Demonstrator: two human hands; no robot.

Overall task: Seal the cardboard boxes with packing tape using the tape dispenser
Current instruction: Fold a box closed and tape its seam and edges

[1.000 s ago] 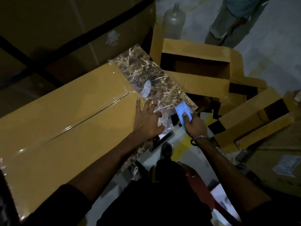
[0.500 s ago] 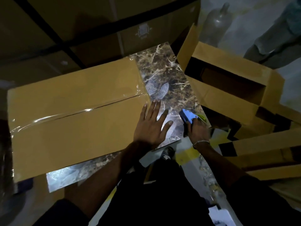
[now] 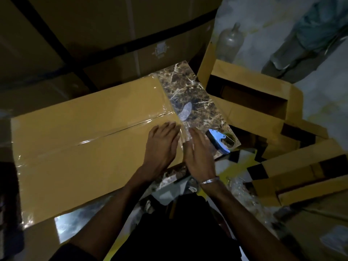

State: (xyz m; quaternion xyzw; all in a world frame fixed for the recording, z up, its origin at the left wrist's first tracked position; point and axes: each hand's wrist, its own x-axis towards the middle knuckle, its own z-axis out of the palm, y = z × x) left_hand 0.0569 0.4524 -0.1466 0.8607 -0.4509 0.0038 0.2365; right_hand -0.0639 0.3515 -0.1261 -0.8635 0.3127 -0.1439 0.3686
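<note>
We see the left hand (image 3: 162,146) lying flat with straight fingers on the near right corner of the cardboard box (image 3: 90,147), pressing there and holding nothing. The right hand (image 3: 197,153) is also spread out, fingers straight, over the right end of the box where the clear tape (image 3: 131,126) folds down; we cannot tell if it touches. Half a second ago this hand gripped the tape dispenser (image 3: 219,140); now it has let go, and the dispenser lies alone just beside it on the marble-pattern slab (image 3: 190,91), near the slab's right edge. The left hand has moved a little to the left, fully onto the cardboard.

The box is long, flat and tan, with a matte face; a glossy strip of tape runs along its middle seam and shines in places. The dispenser has a pale blue metal body and a dark handle. The slab is dark brown with white veins and looks polished; a part of it shows again under the near edge of the box. A thin bracelet (image 3: 209,180) sits on the right wrist.

To the right, open empty cartons (image 3: 250,95) stand in a heap. The scene is dim; the stacked cartons behind are hard to make out, and a standing person's legs (image 3: 301,44) at the top right are cut off by the frame
</note>
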